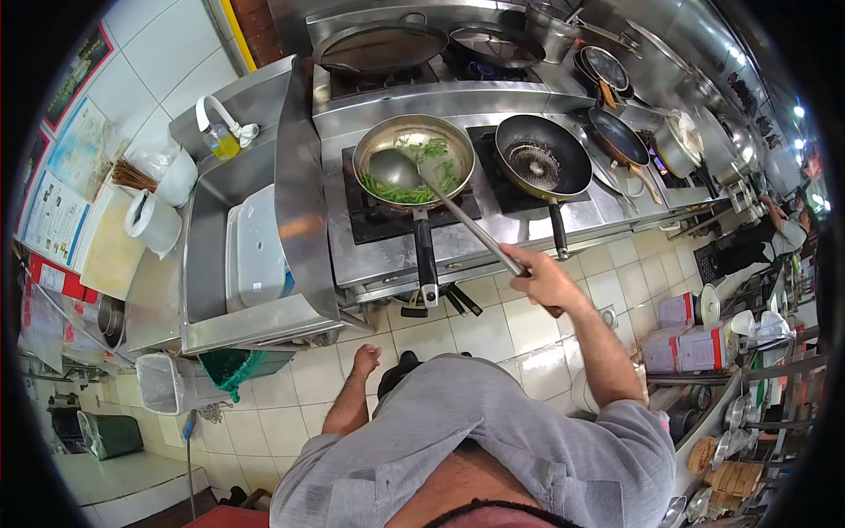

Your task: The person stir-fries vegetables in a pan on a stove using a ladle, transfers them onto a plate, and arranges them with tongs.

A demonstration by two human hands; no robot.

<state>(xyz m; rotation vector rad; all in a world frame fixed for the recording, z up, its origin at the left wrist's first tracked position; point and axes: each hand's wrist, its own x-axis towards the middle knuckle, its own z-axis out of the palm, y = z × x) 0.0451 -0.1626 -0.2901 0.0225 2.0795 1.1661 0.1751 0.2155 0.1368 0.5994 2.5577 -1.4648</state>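
Observation:
My right hand is closed round the handle of a long metal ladle. The ladle's bowl rests inside a steel pan on the left front burner, among chopped green vegetables in some liquid. The pan's black handle points toward me, untouched. My left hand hangs low over the floor, away from the stove, its fingers curled with no object visible in them. A black frying pan with a pale residue on its bottom stands on the burner to the right.
Two large dark pans sit on the raised rear burners. A steel sink with a white tray is at left. More pans stand at right. A person is at the far right. Boxes stand at lower right.

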